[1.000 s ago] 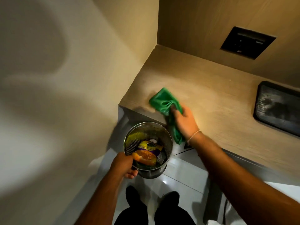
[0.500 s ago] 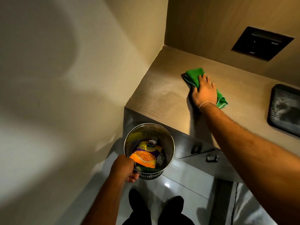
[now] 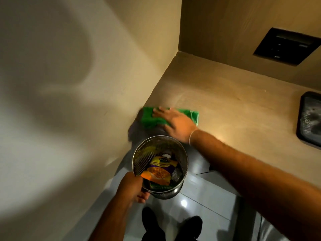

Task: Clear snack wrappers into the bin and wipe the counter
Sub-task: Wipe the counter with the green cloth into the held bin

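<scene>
A green cloth (image 3: 149, 117) lies flat on the wooden counter (image 3: 225, 105), at its front left corner beside the wall. My right hand (image 3: 175, 123) presses down on the cloth with the fingers spread. My left hand (image 3: 132, 186) grips the near rim of a round metal mesh bin (image 3: 180, 152), held just below the counter's front edge. Inside the bin lies an orange and purple snack wrapper (image 3: 159, 173) on top of other wrappers.
A dark tray (image 3: 309, 119) sits on the counter at the right edge. A black socket panel (image 3: 284, 46) is set into the back wall. A plain wall closes the left side. Below are a tiled floor (image 3: 199, 202) and my black shoes (image 3: 191, 225).
My right hand has swept the cloth from the middle back of the counter to the front left corner by the wall. The bin stays held in my left hand.
</scene>
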